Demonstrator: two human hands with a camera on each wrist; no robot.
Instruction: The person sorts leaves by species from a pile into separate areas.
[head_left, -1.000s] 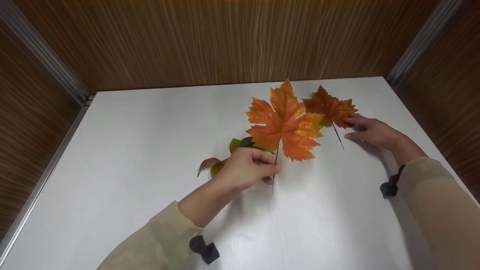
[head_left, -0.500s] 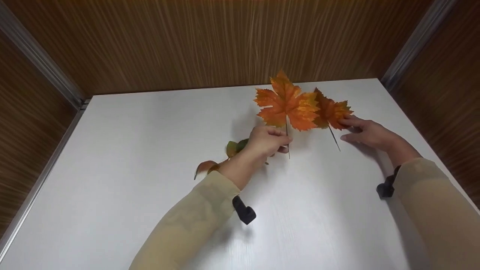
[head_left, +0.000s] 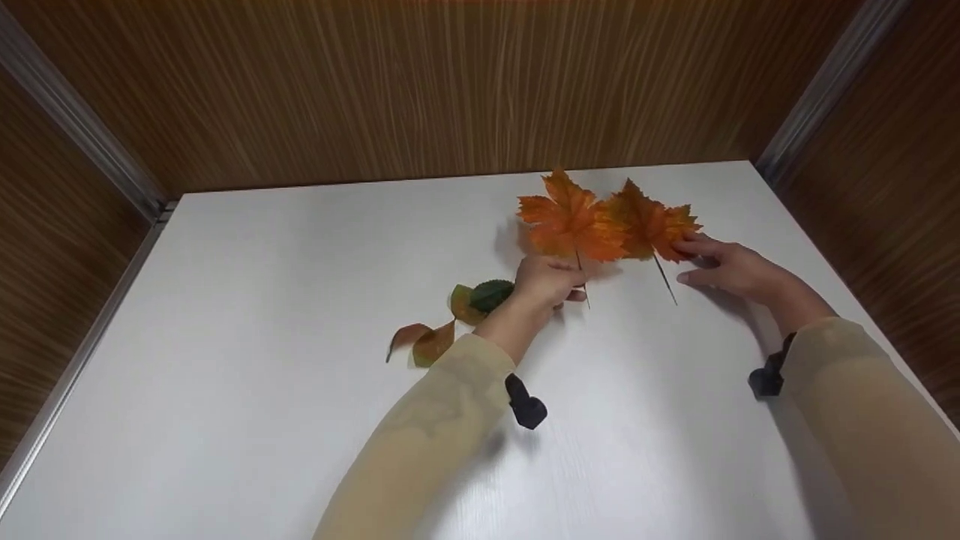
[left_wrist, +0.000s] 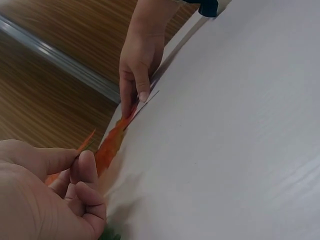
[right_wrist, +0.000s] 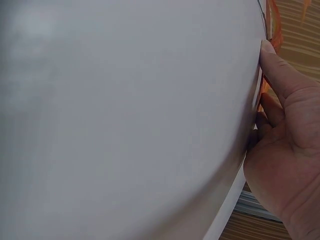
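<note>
In the head view my left hand [head_left: 547, 283] pinches the thin stem of an orange artificial maple leaf [head_left: 571, 225] between thumb and fingers. The leaf tilts just above the table, and its right lobes overlap a second, darker orange maple leaf [head_left: 651, 225]. That second leaf lies on the table with its stem pointing toward me. My right hand [head_left: 735, 270] rests fingertips on its right edge, the thumb held apart from it. Below the left hand lies a sprig of green and brown leaves [head_left: 435, 343], partly hidden by the hand and forearm.
A white tabletop [head_left: 262, 300] spreads beneath both hands. Brown wood-grain panels [head_left: 450, 90] stand behind it and at both sides, with metal strips [head_left: 82, 127] along the corners. A black wrist device [head_left: 526, 403] hangs from the left sleeve.
My left hand has carried its maple leaf away from me and to the right, then lowered it until it overlaps the second leaf. The right hand has stayed on its leaf.
</note>
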